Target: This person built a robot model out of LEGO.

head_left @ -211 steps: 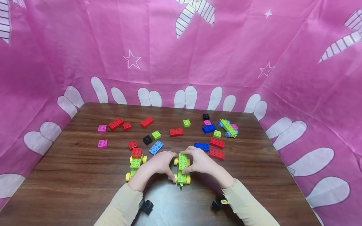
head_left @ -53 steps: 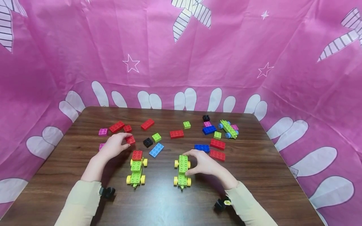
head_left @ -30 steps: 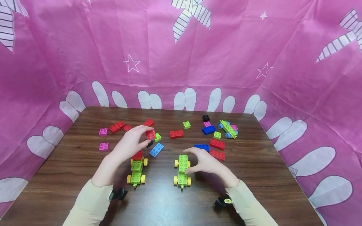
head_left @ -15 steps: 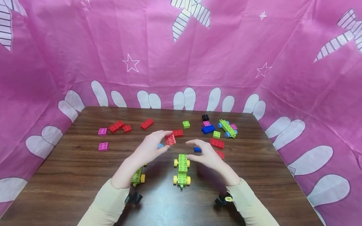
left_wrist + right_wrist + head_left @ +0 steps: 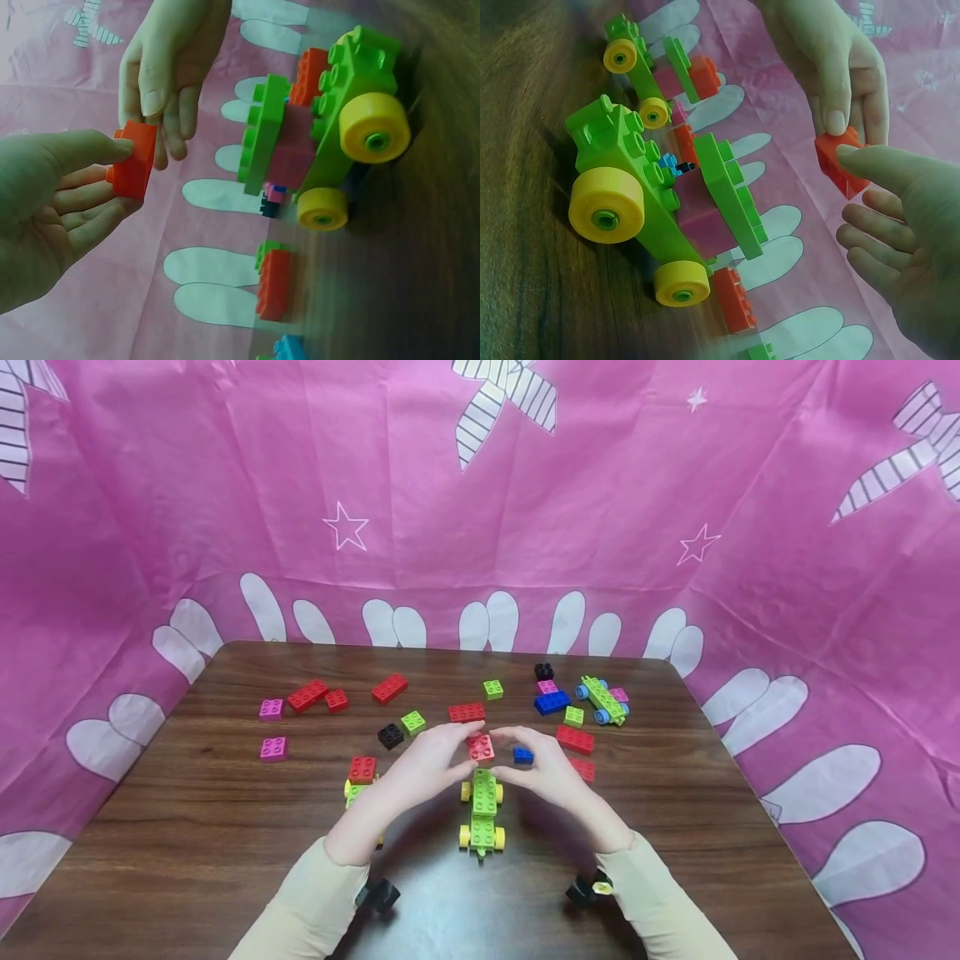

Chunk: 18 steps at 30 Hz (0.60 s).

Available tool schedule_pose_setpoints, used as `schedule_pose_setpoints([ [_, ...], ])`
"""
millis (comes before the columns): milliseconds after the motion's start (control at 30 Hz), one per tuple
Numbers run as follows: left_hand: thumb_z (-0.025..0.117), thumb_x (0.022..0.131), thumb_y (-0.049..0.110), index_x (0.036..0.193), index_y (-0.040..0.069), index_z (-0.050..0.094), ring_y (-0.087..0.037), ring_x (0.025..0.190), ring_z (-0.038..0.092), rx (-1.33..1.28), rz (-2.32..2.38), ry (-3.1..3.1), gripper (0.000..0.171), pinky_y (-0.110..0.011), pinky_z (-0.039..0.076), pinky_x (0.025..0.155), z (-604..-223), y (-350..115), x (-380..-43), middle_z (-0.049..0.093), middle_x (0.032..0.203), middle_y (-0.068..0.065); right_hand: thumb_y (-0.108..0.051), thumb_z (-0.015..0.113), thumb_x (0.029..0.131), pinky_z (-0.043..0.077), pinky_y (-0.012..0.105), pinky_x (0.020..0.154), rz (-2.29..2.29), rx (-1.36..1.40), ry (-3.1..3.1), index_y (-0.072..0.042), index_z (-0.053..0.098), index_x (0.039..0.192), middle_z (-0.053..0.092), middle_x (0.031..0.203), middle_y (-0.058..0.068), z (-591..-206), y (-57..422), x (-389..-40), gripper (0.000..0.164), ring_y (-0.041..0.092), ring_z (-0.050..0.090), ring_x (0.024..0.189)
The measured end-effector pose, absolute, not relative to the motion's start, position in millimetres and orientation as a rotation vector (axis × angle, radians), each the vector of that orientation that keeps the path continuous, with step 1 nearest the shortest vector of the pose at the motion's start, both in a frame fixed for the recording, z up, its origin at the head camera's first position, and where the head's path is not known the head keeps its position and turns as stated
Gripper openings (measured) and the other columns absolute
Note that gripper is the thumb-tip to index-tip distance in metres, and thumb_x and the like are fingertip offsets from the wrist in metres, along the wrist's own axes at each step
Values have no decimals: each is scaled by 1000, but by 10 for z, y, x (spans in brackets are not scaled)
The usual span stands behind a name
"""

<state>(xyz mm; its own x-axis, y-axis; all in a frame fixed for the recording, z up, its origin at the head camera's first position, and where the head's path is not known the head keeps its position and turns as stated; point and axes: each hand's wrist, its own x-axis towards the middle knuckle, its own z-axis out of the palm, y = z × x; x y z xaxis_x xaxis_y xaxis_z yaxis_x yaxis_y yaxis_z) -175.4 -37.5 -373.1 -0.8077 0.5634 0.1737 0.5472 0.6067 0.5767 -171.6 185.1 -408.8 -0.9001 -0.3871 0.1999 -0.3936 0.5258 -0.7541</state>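
My left hand (image 5: 427,764) pinches a small red building brick (image 5: 481,747) between thumb and fingers, raised beyond the front of a green toy car (image 5: 484,793) with yellow wheels. My right hand (image 5: 543,768) faces it from the right, fingers spread and relaxed. In the right wrist view its thumb overlaps the red brick (image 5: 832,161). On the car's green base sits a pink block (image 5: 703,214) with a green brick (image 5: 731,195) on top. A similar second car (image 5: 356,795), topped by a red brick (image 5: 363,768), stands on the left, partly hidden behind my left forearm.
Loose bricks lie scattered across the wooden table (image 5: 187,827), among them pink ones (image 5: 273,748), a black one (image 5: 390,735) and red ones (image 5: 575,739). A green car base with blue wheels (image 5: 602,700) lies back right. Pink cloth (image 5: 420,485) hangs behind the table.
My left hand has left the yellow-wheeled car, picked up the red brick on the left and carried it right, toward my right hand. My right hand has moved off the car and slightly forward.
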Motion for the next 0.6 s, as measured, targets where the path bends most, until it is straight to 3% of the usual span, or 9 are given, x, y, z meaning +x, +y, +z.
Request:
schedule_pose_setpoints([
  [400, 73, 88, 16, 143, 5, 49, -27, 119, 62, 951, 992, 2661, 61, -42, 53, 97, -3787, -283, -1751, 62, 133, -14, -19, 79, 82, 52, 55, 92, 1328, 755, -2725, -8, 65, 118, 70, 115, 9, -4127, 1894, -1708, 40, 28, 65, 110],
  [600, 75, 87, 20, 135, 4, 57, -28, 122, 60, 926, 993, 2640, 53, -45, 51, 99, -3815, -282, -1752, 63, 132, -12, -20, 79, 83, 53, 55, 90, 1321, 753, -2747, -10, 66, 110, 71, 108, 7, -4166, 1918, -1711, 32, 29, 67, 107],
])
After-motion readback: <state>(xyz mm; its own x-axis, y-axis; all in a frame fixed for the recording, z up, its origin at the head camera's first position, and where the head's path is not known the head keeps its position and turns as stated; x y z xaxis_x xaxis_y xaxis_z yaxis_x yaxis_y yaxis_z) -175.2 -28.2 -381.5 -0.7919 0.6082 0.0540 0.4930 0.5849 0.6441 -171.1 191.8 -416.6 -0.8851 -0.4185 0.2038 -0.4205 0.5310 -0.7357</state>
